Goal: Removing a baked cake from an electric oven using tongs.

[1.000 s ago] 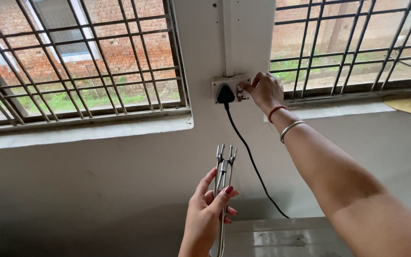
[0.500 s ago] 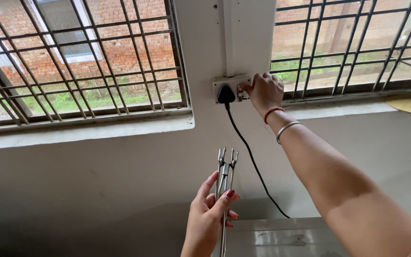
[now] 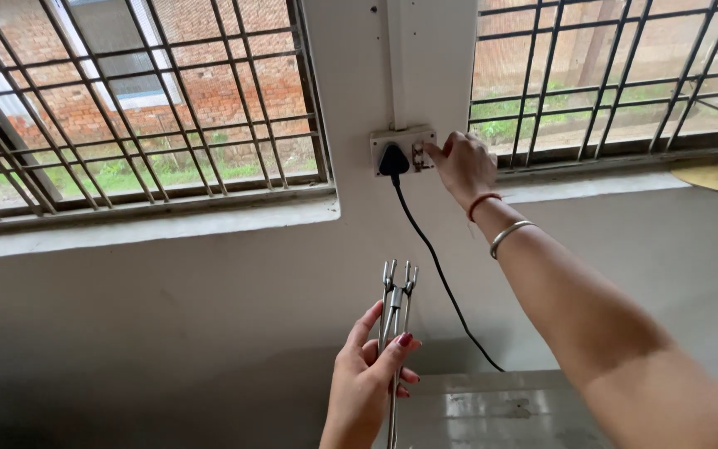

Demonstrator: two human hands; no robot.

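Steel was the material nearest the viewer: a pair of slim metal tongs [image 3: 395,333], closed arm against arm and upright, was pinched low on its shank by the left hand [image 3: 367,378], thumb on one side and the painted-nailed fingers curled round the other, so that the forked tips stood just below the wall socket. Left of it lay the barred window [image 3: 143,108] with a brick wall beyond. Up the middle of the pale wall sat the white socket box [image 3: 402,150], a black plug [image 3: 393,160] seated in its left half and a black cable [image 3: 438,274] trailing down and to the right toward a steel counter [image 3: 500,411]. The right hand [image 3: 463,162], with a red thread and a silver bangle [image 3: 510,235] at the wrist, reached to the box's right half, forefinger extended onto the switch [image 3: 417,155] and the other fingers loosely bent; whether the fingertip pressed or merely touched could not be told. As a judgement, the chief hazard was bare metal held close under a mains outlet: if the tongs drifted upward they could touch the plug or its pins. The stretched arm could also snag the cable and tug the plug loose. Against the frame a second before, the right hand had slid from covering the box's right edge to pointing one finger at the switch, while the tongs had shifted little.
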